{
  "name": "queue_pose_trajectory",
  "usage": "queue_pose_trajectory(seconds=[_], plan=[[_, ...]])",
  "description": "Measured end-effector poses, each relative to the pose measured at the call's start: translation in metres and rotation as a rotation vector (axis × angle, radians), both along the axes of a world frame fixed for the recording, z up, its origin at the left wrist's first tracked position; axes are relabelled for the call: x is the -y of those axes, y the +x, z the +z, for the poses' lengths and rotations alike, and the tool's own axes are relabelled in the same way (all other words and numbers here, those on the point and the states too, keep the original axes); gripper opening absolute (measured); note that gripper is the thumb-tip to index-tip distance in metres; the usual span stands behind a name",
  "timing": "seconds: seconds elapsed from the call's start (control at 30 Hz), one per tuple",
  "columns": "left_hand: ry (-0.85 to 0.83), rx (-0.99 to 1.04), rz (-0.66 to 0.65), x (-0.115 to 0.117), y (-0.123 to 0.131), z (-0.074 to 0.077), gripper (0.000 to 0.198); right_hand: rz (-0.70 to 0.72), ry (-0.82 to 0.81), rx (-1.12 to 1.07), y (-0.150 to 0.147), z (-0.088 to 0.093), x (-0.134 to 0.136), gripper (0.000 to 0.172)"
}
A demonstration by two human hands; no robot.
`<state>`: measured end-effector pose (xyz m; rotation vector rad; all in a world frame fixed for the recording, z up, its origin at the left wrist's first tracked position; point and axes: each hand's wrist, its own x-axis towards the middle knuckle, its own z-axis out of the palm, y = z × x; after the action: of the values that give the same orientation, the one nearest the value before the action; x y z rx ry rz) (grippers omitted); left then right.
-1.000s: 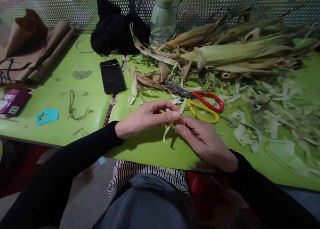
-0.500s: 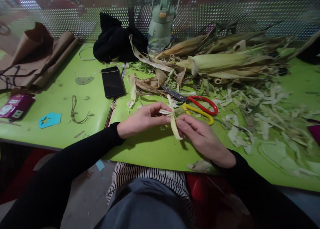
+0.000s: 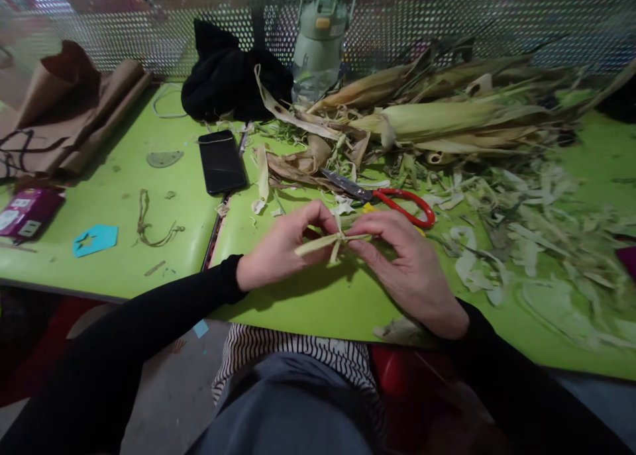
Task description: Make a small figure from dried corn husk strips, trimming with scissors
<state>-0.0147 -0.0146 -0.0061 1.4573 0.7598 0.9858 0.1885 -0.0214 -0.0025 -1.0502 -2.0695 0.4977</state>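
Note:
Both hands meet over the green table (image 3: 124, 203) near its front edge. My left hand (image 3: 283, 246) and my right hand (image 3: 405, 263) pinch the same pale corn husk strip (image 3: 322, 243), which lies nearly level between the fingertips with a short end hanging down. Red and yellow scissors (image 3: 397, 200) lie just beyond my right hand, partly hidden by it.
Corn cobs in husks (image 3: 437, 117) and scattered husk scraps (image 3: 521, 223) cover the right and back of the table. A black phone (image 3: 222, 161), black cloth (image 3: 228, 77), green bottle (image 3: 318, 38), brown paper bag (image 3: 64, 110), blue star tag (image 3: 94, 238) and purple box (image 3: 24, 210) lie to the left.
The husk strip, hanging downward before, has been turned to lie almost flat between both hands. My hands rose slightly toward the scissors.

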Motion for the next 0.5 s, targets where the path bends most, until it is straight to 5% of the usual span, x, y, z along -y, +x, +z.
queue_pose_trajectory(seconds=[0.2, 0.4, 0.5], plan=[[0.0, -0.017, -0.029, 0.003, -0.001, 0.008, 0.016, -0.022, -0.007, -0.013, 0.004, -0.002, -0.001, 0.006], [-0.106, 0.068, 0.055, -0.004, 0.001, -0.003, 0.018, -0.201, 0.033, -0.186, 0.004, -0.003, 0.0, 0.017], [-0.13, 0.121, 0.097, -0.01, 0.0, -0.006, 0.024, -0.108, -0.036, -0.117, 0.002, -0.003, -0.001, 0.015]])
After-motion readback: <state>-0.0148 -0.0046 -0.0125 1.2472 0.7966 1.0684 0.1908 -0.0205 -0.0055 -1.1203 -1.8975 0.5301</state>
